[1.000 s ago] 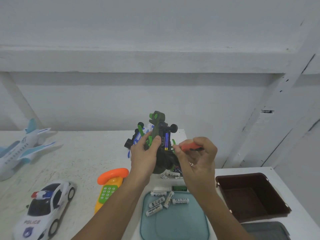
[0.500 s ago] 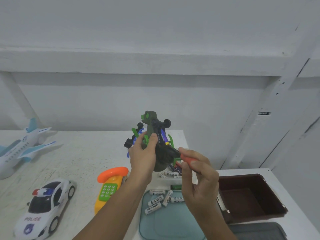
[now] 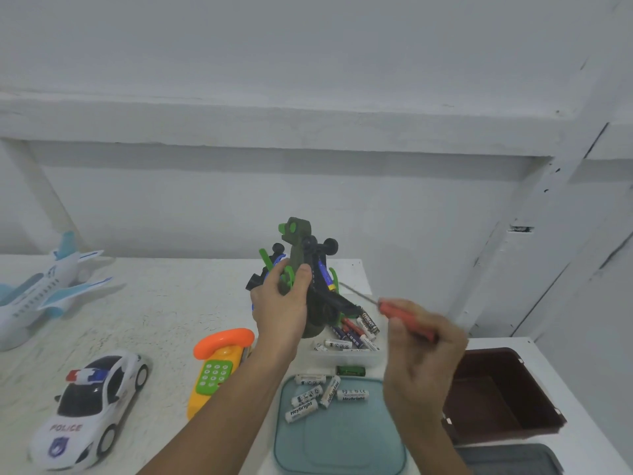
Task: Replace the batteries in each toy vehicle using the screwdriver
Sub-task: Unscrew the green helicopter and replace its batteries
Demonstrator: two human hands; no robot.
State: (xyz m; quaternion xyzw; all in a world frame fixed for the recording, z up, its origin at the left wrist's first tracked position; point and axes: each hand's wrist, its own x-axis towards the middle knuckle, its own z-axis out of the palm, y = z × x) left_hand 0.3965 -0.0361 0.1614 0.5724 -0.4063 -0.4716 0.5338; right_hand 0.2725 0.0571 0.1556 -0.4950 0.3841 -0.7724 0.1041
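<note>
White table [image 3: 164,303] carries everything. Status, biggest items down:

- Toy airplane [image 3: 37,293], far left, upright on its wheels. No open hatch visible from here.
- Police car [image 3: 89,409], front left, wheels down. Same story, underside hidden.
- Brown bin [image 3: 534,416] on the right, nothing visible in it.
- Teal lid [image 3: 342,450] at front centre, used as a tray.
- Toy phone [image 3: 219,368] between police car and lid (not a vehicle, likely out of scope).
- Green toy vehicle [image 3: 301,255] held up off the table at centre, underside turned toward the camera, black wheels at the top. Left hand [image 3: 281,310] grips its body, fingers and thumb wrapped round it.
- Right hand [image 3: 421,358] is closed round the red-handled screwdriver [image 3: 407,320]. The shaft points up-left toward the toy; the tip is just beside it, and blur hides whether they touch.
- Clear tub [image 3: 346,359] behind the lid, holding mixed dark and white cells.
- White Heybright batteries [image 3: 318,395], five or so loose on the lid's far end.
- Small green piece [image 3: 350,370] between tub and lid, possibly the hatch cover.
- Blue battery [image 3: 323,272] sits in the toy's open compartment. Old or new, cannot tell.

My read: mid-job on one vehicle. Hatch is off; swap and re-screw remain. Plane and police car look undone.
</note>
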